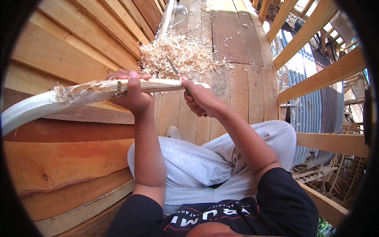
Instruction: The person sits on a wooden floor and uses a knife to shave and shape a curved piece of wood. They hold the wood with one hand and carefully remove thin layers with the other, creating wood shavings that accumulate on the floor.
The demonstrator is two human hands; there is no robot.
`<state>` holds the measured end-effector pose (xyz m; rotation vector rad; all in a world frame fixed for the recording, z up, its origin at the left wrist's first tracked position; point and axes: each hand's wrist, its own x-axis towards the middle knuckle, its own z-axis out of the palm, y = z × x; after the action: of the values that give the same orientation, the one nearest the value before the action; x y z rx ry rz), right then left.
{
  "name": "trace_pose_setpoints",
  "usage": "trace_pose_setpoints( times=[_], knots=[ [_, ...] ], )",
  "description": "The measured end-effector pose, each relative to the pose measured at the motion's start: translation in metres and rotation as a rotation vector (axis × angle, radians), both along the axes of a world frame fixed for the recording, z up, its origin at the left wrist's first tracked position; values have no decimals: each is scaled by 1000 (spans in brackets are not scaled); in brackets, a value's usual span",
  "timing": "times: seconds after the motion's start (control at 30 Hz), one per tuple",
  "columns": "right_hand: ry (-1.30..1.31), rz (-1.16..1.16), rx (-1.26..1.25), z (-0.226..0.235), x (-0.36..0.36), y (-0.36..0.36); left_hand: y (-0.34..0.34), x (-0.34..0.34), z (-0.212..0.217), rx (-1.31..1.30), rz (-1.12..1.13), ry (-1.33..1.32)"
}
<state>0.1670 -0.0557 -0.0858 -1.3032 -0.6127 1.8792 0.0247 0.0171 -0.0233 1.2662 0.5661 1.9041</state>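
Grasping one pale wooden pole (37, 110), the left hand (136, 94) wrapped its palm from below, thumb over the top, its forearm running nearly straight up the view. One knife (172, 65) was clenched in the right hand (200, 98), fingers curled, blade slanting up-left past the pole, thumb by the pole's narrow end; that forearm slanted in from the lower right. The pole stretched from the left edge to just beyond the right hand. Past it, one heap of shavings (179, 51), its curls too many to count, covered floorboards (237, 96).
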Motion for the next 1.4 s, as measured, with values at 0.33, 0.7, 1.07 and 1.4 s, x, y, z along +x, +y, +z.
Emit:
trace_pose_setpoints(
  times=[0.33,0.7,1.07,1.4],
  knots=[
    [594,169,-105,-11,19,-1,-5,2,1,33,-43,34],
    [-33,-93,-37,24,-17,-6,-8,1,0,-27,12,26],
    [178,-30,22,18,-9,-7,-8,7,2,-24,6,-16],
    [383,60,-28,26,1,-12,-15,11,6,53,-30,33]
  ],
)
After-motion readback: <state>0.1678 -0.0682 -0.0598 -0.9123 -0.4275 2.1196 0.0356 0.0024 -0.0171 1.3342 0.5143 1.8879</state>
